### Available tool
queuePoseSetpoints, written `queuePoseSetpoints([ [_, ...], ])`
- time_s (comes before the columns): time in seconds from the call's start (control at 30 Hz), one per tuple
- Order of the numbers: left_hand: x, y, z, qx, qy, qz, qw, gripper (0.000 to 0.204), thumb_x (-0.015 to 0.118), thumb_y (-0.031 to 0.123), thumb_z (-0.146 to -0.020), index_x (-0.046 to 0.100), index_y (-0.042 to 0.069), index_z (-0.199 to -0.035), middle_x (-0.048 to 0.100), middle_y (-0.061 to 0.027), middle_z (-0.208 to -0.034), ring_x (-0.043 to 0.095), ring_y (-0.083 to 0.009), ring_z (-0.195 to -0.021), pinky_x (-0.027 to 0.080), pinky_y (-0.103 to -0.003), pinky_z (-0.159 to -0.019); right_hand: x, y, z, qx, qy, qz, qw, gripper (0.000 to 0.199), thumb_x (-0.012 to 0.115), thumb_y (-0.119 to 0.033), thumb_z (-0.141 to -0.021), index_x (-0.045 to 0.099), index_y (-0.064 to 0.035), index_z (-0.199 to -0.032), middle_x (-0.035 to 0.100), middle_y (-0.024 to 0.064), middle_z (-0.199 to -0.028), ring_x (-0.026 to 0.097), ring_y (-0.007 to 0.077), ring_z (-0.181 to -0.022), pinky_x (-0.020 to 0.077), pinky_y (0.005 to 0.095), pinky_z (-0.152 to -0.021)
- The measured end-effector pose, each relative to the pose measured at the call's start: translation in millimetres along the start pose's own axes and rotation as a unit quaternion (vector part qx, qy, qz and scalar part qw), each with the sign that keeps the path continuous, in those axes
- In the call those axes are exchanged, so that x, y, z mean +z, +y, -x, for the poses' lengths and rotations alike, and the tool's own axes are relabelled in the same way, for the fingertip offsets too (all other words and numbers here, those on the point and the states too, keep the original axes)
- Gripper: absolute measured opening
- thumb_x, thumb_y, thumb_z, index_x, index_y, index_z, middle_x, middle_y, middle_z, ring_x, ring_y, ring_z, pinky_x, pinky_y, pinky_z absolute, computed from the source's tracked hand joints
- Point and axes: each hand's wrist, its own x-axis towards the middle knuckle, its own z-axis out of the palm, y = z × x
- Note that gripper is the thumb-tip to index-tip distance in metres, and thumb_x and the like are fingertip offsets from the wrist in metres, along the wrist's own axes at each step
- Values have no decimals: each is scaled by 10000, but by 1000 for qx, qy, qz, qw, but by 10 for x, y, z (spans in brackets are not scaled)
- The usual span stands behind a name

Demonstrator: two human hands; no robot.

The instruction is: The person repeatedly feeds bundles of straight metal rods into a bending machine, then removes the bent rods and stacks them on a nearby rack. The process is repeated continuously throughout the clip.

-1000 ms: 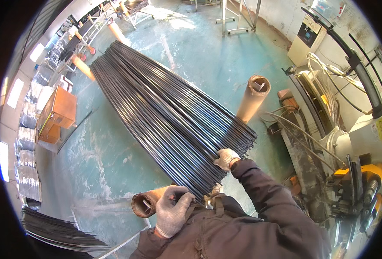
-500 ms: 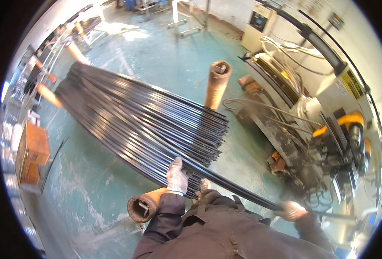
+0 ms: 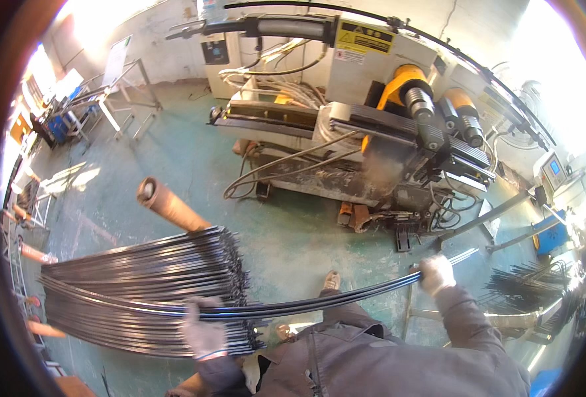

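Several long dark metal rods (image 3: 332,300) stretch across in front of me, bowing slightly between my gloved hands. My right hand (image 3: 437,274) is closed round them close to their right ends, which stick out past it. Further left, my left hand (image 3: 203,327) grips the same rods from the near side, over the stack; its fingers are partly hidden. A wide stack of similar dark rods (image 3: 140,264) lies at left under the held ones, its uneven ends facing right. The far left ends of the held rods merge with the stack, so I cannot tell whether they rest on it.
A rusty tube post (image 3: 174,204) rises behind the stack. Across the back stands a long machine (image 3: 299,132) with yellow-and-black cylinders (image 3: 408,86) and loose hoses. At right, more dark rods (image 3: 528,288) lie on a rack, below a control panel (image 3: 553,168). My shoe (image 3: 332,280) is on the green floor.
My view and body have turned right, toward the machine. The rods have swung round with me and now run nearly level across the view, still in both hands.
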Motion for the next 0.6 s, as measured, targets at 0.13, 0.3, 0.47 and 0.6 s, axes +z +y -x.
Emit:
queuePoseSetpoints([
  [0.13, 779, 897, -363, 114, -70, 96, 986, 193, 650, 141, -1150, 728, 31, -1287, 777, -55, -1095, 693, -172, -919, 634, -374, -908, 180, 1411, -159, 219, 217, -15, 951, 214, 816, -150, -826, 765, -68, -1017, 761, 240, -1121, 709, 467, -1151, 555, 512, -1075],
  [0.3, 2310, 22, -563, 84, -170, 16, 982, 278, 706, 168, -1126, 640, 81, -1382, 729, -25, -1085, 666, -135, -929, 611, -373, -923, 188, 1064, -972, 162, 324, -862, 355, 526, 617, 77, -918, 603, 67, -1444, 717, 247, -1386, 726, 386, -1280, 603, 490, -1108],
  [0.47, 3537, -921, -856, -7, -279, -74, 957, 403, 810, 238, -1044, 692, 56, -1383, 736, -92, -1150, 700, -269, -1121, 509, -565, -1224, -310, 518, -1829, 209, 200, -955, 68, 177, 541, 14, -1100, 589, 50, -1266, 710, 182, -1199, 749, 379, -1128, 608, 601, -1130],
  [0.6, 3939, -291, -1398, 101, -313, -113, 938, 434, 786, 197, -1071, 639, 5, -1432, 715, -92, -1274, 678, -251, -1174, 533, -474, -1150, -492, 1014, -2054, 243, 274, -923, 120, 150, 610, -33, -1143, 648, 31, -1274, 745, 162, -1150, 765, 321, -1096, 636, 539, -1085],
])
